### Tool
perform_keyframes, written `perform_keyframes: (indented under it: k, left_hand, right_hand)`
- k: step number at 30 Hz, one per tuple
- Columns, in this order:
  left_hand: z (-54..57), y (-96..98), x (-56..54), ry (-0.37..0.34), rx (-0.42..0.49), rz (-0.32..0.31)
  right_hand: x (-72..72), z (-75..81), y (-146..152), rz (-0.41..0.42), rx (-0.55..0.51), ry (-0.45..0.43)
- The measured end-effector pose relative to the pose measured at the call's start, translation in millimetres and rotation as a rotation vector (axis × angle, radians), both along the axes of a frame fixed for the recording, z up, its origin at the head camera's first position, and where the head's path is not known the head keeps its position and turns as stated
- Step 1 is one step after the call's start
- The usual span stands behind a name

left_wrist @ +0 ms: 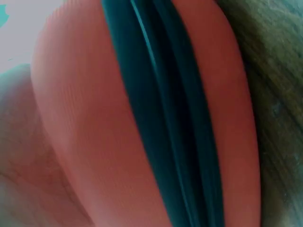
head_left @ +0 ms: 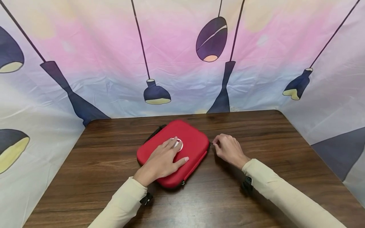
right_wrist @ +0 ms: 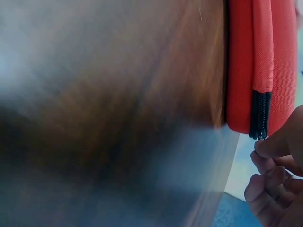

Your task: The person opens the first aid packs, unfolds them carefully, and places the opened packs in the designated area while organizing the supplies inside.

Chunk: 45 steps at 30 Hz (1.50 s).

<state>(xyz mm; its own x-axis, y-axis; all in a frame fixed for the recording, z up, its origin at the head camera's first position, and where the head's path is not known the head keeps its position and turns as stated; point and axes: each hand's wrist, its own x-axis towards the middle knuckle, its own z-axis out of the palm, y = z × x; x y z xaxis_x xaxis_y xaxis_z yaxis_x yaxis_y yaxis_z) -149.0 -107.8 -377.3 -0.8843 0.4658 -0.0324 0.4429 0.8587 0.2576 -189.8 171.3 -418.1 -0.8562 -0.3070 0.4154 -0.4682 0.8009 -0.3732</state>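
A red zippered hard case [head_left: 191,133] lies flat on the wooden table, turned at an angle, with a round white emblem [head_left: 179,146] on its lid. My left hand [head_left: 163,160] rests on the lid with fingers spread and partly covers the emblem. At the case's right corner, my right hand [head_left: 228,148] pinches a zipper pull [right_wrist: 261,137] between thumb and forefinger. Black zipper tape [right_wrist: 260,111] shows beside that pull in the right wrist view. A second zipper pull [head_left: 183,182] sits at the near corner. The left wrist view is filled by the case's side and its black zipper band [left_wrist: 165,104].
The brown wooden table [head_left: 111,158] extends around the case. A black strap [head_left: 155,132] sticks out at the case's far left side. Behind the table hangs a cloth backdrop [head_left: 114,57] printed with lamps. Each wrist carries a black band.
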Motion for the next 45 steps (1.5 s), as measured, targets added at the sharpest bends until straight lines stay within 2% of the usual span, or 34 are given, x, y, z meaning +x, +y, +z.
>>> perform_keyframes:
  k: [12,24,30,45]
  left_hand:
    - [1.6,3.5,2.2,-0.033,0.017,0.002]
    - [3.8,9.6,1.1,-0.091,0.02,-0.014]
    - [3.0,16.4,-2.9,-0.13,0.034,0.026]
    - [-0.6,25.7,-21.7,-0.136,0.014,0.065]
  right_hand:
    - [-38.1,3.1,-6.4,-0.029,0.014,-0.042]
    - [-65.7,8.4,-10.8,-0.017,0.046,-0.095]
    - [-73.8,9.7,-12.6,-0.02,0.068,-0.097]
    - [-77.9,7.0,-11.8,-0.035,0.075,-0.123]
